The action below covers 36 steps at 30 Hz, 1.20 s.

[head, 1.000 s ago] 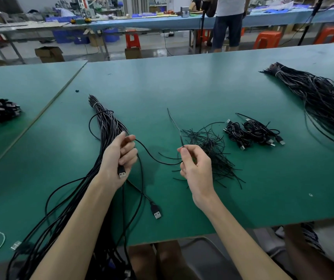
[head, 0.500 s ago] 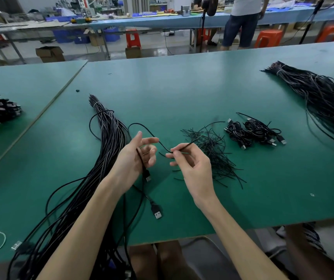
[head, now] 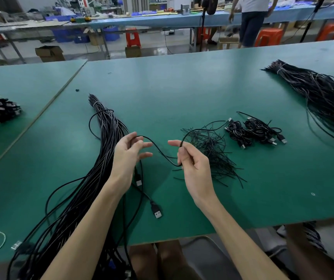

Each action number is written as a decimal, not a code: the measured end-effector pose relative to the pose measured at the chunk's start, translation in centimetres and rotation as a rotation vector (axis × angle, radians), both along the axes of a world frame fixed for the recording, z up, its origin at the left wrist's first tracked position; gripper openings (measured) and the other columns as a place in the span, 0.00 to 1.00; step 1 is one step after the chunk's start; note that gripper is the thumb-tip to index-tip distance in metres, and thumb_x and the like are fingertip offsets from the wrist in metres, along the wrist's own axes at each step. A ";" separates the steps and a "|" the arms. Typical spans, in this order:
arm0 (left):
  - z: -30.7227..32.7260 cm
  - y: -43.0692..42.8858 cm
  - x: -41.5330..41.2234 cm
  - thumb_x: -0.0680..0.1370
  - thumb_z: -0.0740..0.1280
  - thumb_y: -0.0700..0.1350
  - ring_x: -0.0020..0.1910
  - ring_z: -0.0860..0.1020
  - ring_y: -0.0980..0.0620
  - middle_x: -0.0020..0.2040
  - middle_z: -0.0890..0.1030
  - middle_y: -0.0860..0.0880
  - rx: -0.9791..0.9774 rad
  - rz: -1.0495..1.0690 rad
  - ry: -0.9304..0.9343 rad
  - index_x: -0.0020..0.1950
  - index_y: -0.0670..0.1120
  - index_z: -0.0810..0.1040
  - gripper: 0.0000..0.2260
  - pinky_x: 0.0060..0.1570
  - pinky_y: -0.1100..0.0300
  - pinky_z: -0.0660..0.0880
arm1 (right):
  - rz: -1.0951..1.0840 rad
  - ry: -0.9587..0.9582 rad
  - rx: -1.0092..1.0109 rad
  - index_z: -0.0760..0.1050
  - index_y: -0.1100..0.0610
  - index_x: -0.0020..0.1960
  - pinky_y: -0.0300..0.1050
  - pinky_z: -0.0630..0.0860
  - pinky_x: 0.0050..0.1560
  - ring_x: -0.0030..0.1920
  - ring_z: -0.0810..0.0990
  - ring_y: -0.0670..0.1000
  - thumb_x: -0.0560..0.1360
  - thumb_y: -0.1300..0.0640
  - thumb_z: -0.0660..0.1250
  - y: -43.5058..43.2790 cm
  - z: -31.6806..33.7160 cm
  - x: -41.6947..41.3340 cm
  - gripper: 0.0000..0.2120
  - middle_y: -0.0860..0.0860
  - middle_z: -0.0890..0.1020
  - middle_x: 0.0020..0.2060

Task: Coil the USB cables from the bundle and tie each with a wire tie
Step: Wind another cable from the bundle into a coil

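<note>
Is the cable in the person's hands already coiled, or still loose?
Loose: the cable hangs as one sagging strand between the left hand and right hand, with no loops wound.

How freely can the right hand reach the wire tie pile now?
Probably yes: the wire tie pile lies right beside the right hand, nothing between. Its grip is busy, though, pinching a USB cable stretched to the left hand.

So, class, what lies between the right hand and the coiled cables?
A loose pile of wire ties, on the table, in the head view.
</note>
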State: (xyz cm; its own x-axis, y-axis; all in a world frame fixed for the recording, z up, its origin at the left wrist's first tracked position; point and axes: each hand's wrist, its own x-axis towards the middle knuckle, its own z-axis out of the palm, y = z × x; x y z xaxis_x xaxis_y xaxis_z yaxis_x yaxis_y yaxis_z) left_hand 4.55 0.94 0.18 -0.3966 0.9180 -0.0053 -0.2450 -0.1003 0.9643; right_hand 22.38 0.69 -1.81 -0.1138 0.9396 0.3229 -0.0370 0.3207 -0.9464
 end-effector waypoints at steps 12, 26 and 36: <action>0.2 -1.2 0.3 0.77 0.50 0.19 0.71 0.74 0.34 0.73 0.73 0.33 0.101 -0.570 -0.209 0.74 0.32 0.64 0.26 0.68 0.47 0.75 | -0.213 0.032 -0.143 0.72 0.53 0.65 0.53 0.79 0.52 0.47 0.78 0.53 0.82 0.53 0.67 -0.1 0.1 0.0 0.13 0.55 0.77 0.54; -1.8 -0.9 1.2 0.85 0.65 0.42 0.25 0.71 0.62 0.31 0.80 0.54 0.119 -0.313 0.850 0.61 0.58 0.84 0.14 0.30 0.71 0.67 | -0.281 -0.040 0.068 0.72 0.53 0.70 0.35 0.75 0.63 0.68 0.74 0.45 0.82 0.58 0.68 -0.7 0.7 -0.1 0.18 0.51 0.68 0.68; -1.4 -0.9 1.1 0.75 0.76 0.49 0.36 0.77 0.49 0.39 0.83 0.52 0.192 -0.259 0.922 0.49 0.48 0.89 0.07 0.38 0.58 0.72 | -0.295 -0.492 0.265 0.83 0.51 0.53 0.47 0.61 0.69 0.70 0.62 0.47 0.79 0.51 0.71 -0.5 -0.5 -0.8 0.05 0.46 0.73 0.68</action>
State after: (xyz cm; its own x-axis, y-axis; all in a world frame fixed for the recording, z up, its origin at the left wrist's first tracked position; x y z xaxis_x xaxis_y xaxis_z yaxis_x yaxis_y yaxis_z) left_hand 5.67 0.03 -1.25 0.0438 0.9303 0.3643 0.5610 -0.3246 0.7615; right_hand 21.61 0.21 -2.32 -0.0562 0.8492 0.5250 0.5080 0.4770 -0.7172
